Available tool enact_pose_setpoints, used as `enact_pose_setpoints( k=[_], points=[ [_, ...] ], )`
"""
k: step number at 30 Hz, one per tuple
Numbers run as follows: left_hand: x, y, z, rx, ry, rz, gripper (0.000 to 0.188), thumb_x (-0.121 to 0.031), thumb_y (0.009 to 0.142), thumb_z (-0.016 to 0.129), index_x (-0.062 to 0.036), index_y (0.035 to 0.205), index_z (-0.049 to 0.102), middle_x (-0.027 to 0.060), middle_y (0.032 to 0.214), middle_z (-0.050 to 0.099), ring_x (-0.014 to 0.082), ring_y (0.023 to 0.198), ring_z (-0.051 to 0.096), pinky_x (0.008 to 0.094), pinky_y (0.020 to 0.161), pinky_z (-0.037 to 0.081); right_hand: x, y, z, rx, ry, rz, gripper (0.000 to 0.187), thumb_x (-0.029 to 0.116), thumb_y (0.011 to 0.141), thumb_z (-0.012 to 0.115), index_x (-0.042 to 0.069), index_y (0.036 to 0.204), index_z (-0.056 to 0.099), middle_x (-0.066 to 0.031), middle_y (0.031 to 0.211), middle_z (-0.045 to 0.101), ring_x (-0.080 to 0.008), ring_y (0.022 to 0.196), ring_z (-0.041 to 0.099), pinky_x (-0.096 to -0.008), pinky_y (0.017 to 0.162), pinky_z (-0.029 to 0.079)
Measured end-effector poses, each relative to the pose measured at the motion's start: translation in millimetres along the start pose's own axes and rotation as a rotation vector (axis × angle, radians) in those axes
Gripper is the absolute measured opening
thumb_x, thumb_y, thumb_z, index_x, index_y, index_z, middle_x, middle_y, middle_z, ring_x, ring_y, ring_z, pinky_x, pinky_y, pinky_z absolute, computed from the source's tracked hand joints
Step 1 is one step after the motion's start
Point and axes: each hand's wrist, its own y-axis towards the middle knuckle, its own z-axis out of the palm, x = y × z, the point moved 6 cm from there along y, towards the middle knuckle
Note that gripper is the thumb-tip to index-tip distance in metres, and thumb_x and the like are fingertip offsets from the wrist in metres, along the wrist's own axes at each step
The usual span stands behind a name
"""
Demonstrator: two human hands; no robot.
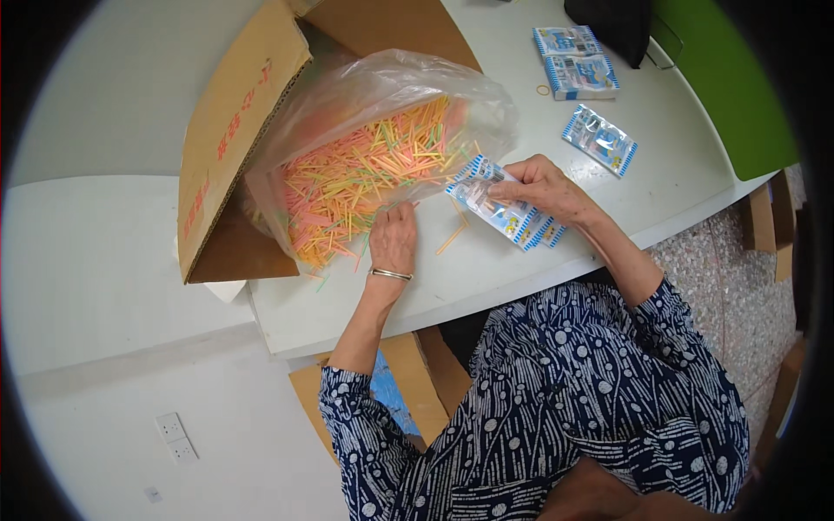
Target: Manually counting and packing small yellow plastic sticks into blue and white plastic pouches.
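Observation:
A heap of thin pink, yellow and green sticks point(373, 161) spills toward me from a clear plastic bag point(395, 74). At the heap's near edge, my left hand point(393, 241) rests with its fingers curled down and close together; whatever its fingertips grip is hidden. My right hand point(554, 193) pinches a few overlapping blue-and-white packets point(497, 215), thumb on top, just right of the bag's mouth. Some loose sticks point(452, 236) lie on the white table point(417, 300) between my hands.
A cardboard box point(239, 130) lies on its side around the bag. At the back right are a single packet point(599, 140), stacked packets point(580, 76), a rubber band point(543, 89) and a black bag point(612, 30). An open carton point(404, 391) stands below the table edge.

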Motion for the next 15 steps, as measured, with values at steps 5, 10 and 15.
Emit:
enact_pose_setpoints(
  k=[5,10,15],
  points=[
    [2,-7,-2,0.039,-0.085,-0.004,0.016,-0.002,0.078,0.057,-0.0018,0.092,0.050,0.0133,0.077,0.057,0.0270,0.075,0.058,0.0355,0.065,0.050,-3,1,-2,0.022,0.075,0.011,0.029,0.024,0.086,0.064,-0.003,0.096,0.067,-0.0009,0.071,0.064,-0.0010,0.055,0.052,-0.0162,0.046,0.039],
    [24,-7,-6,0.230,-0.297,-0.218,0.032,0.001,0.074,0.057,0.0019,0.104,0.047,0.0169,0.083,0.059,0.0309,0.072,0.059,0.0352,0.064,0.050,-1,2,-1,-0.011,0.037,-0.029,0.028,0.027,0.086,0.064,0.001,0.096,0.069,0.0012,0.068,0.063,-0.0009,0.051,0.050,-0.0172,0.043,0.038],
    [34,23,-45,-0.169,-1.433,-0.403,0.033,-0.001,0.085,0.056,-0.0005,0.115,0.041,0.0097,0.089,0.061,0.0136,0.077,0.059,0.0249,0.065,0.047,-2,4,4,0.027,-0.054,0.004,0.028,0.025,0.087,0.062,0.000,0.099,0.069,0.0013,0.068,0.063,-0.0002,0.054,0.049,-0.0172,0.045,0.037]
  ],
)
